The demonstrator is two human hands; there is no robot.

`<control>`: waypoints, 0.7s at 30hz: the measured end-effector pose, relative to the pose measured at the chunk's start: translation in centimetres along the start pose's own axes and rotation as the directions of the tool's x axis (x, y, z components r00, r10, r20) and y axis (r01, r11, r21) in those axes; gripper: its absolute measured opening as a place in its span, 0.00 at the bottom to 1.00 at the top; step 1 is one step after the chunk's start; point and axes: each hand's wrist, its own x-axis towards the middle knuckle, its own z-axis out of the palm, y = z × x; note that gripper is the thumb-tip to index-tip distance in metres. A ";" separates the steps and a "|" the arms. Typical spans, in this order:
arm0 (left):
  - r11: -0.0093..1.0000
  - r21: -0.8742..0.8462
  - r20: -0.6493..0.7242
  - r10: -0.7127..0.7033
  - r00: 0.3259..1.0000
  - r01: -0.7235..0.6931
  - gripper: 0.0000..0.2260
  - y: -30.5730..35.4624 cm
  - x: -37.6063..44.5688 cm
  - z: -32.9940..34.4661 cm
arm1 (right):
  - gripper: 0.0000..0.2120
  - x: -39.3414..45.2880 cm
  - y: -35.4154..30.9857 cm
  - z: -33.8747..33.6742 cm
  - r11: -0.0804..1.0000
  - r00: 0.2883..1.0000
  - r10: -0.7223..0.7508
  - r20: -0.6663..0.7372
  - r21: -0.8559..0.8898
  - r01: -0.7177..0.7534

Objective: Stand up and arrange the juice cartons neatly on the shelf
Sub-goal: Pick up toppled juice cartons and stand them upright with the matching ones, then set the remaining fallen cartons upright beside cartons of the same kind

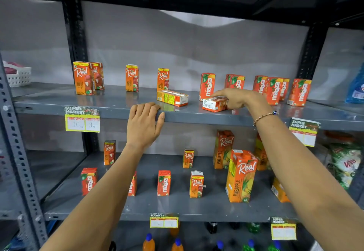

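On the upper grey shelf (118, 111) two small orange cartons lie on their sides. My right hand (234, 98) grips one, a fallen Maaza carton (213, 104), near the shelf's front. The other fallen carton (172, 97) lies just left of it, untouched. My left hand (144, 124) rests on the shelf's front edge, fingers curled over it, holding no carton. Upright Real cartons (83, 78) stand at the left of this shelf and upright Maaza cartons (274, 90) at the right.
The lower shelf (177, 207) holds scattered small cartons and tall Real pineapple cartons (240, 176). A white basket (18, 76) sits far left, a blue packet (356, 89) far right. Price tags (82, 119) hang on shelf edges. Bottles (148, 243) stand below.
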 end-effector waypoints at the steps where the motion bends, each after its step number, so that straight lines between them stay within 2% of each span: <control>1: 1.000 -0.004 0.007 0.003 1.000 -0.003 0.17 0.0 0.0 0.0 | 0.36 -0.1 -0.1 0.2 1.000 1.000 0.008 0.003 0.016 -0.008; 3: 1.000 -0.010 0.011 0.006 1.000 -0.006 0.17 0.0 -0.1 0.0 | 0.37 -0.4 -0.3 0.4 0.998 1.000 0.026 -0.005 0.051 -0.025; 5: 1.000 -0.021 0.009 0.006 1.000 -0.006 0.16 0.0 -0.2 0.1 | 0.34 -0.9 -0.6 1.0 0.993 0.997 0.053 -0.054 0.108 -0.047; 8: 1.000 -0.031 0.013 -0.003 1.000 0.003 0.17 0.0 -0.2 0.2 | 0.23 -2.2 -1.6 3.5 0.974 0.944 0.148 -0.293 0.211 -0.087; 9: 0.999 -0.031 0.015 -0.010 1.000 0.010 0.17 0.0 -0.2 0.2 | 0.19 -2.6 -2.1 5.0 0.968 0.887 0.192 -0.420 0.230 -0.101; 12: 0.997 -0.045 0.025 -0.059 0.998 0.060 0.16 0.5 -0.1 -0.1 | 0.13 -3.6 -3.1 9.3 0.956 0.620 0.289 -0.730 0.256 -0.145; 13: 0.995 -0.053 0.030 -0.083 0.996 0.085 0.16 0.7 0.1 -0.3 | 0.13 -3.7 -3.1 10.5 0.964 0.562 0.266 -0.783 0.221 -0.148; 15: 0.994 -0.071 0.039 -0.081 0.996 0.084 0.15 1.1 0.9 -0.9 | 0.19 -3.7 -2.9 12.2 0.980 0.501 0.198 -0.843 0.155 -0.126; 18: 0.979 -0.164 0.069 0.130 0.989 -0.118 0.11 2.2 4.2 -1.7 | 0.22 -3.2 -2.2 13.2 0.989 0.452 0.148 -0.879 0.124 -0.083; 21: 0.918 -0.252 0.120 0.343 0.931 -0.306 0.09 4.2 9.0 -2.1 | 0.19 -2.6 -1.5 13.7 0.993 0.426 0.117 -0.897 0.104 -0.055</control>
